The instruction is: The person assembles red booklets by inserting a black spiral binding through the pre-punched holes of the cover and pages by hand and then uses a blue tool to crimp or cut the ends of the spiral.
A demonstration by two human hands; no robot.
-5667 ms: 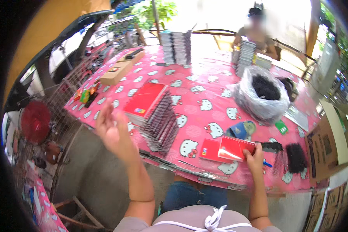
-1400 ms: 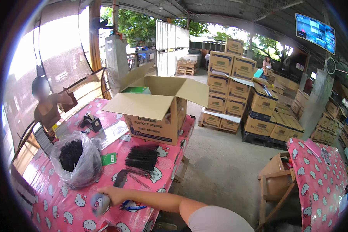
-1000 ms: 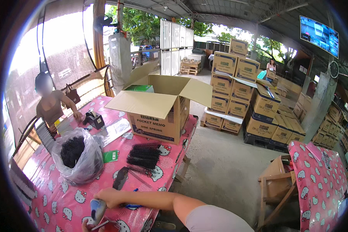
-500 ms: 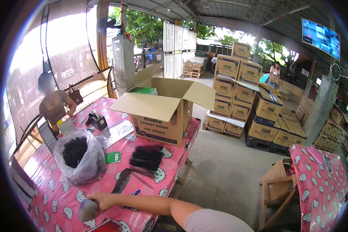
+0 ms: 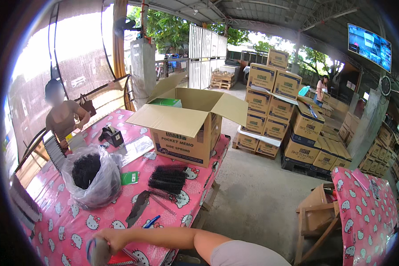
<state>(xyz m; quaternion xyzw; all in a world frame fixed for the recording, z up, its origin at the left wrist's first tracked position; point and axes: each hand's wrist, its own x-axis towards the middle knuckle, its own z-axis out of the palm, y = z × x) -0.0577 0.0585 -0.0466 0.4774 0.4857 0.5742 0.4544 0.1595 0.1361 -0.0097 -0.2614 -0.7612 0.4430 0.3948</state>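
Note:
My right arm reaches leftward across the lower edge, and my right hand (image 5: 112,240) is closed around a grey, flat, pad-like thing (image 5: 98,252), whose kind the blur hides. Just below that hand lies a red notebook (image 5: 123,257) with a wire spiral, partly cut off. A blue pen (image 5: 152,221) rests above my forearm, with a dark, flat strip (image 5: 138,208) beyond it. Several black spiral coils (image 5: 167,179) lie in a heap near a small green memo pad (image 5: 129,177). A clear plastic bag (image 5: 93,195) holds more black coils. My left hand is out of view.
An open cardboard carton (image 5: 181,144) with green pads inside stands on the pink table (image 5: 84,224). A black tape dispenser (image 5: 112,136) sits beside it. Another person (image 5: 66,115) is across the table. Stacked cartons (image 5: 266,106) and a second pink table (image 5: 363,208) lie right.
My right hand has moved slightly down with the grey thing, which is now tilted more upright. More of the red notebook and pen shows. The far person at the back has shifted.

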